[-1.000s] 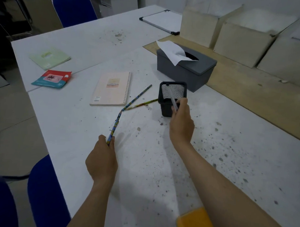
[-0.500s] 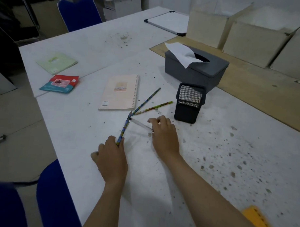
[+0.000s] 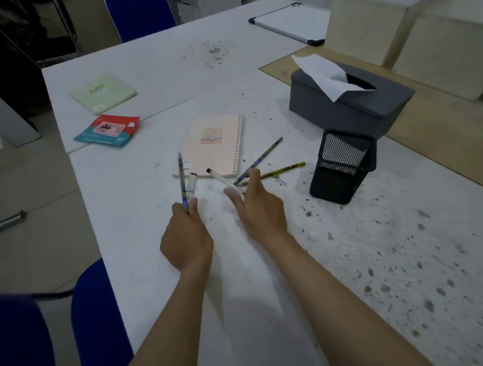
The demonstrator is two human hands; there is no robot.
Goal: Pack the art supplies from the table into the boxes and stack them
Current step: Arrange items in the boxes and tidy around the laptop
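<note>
I see a black mesh cup (image 3: 343, 166), grey tissue box (image 3: 350, 104), pink notebook (image 3: 213, 146), blue patterned pencil (image 3: 182, 180), speckled white table (image 3: 342, 254).

Near the black mesh pen holder (image 3: 342, 165) standing upright, two patterned pencils (image 3: 265, 161) lie crossed on the table beside the spiral notebook (image 3: 214, 143), a clear pen (image 3: 225, 181) is pinched nearby, and another pencil (image 3: 182, 180) is held upright.

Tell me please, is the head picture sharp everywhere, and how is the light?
Head view: dim, soft light; faint shadows beside both forearms on the table. The right hand and its clear pen are motion-blurred; the left hand is somewhat sharper. Wide-angle distortion bends the table edges. No glare.
</note>
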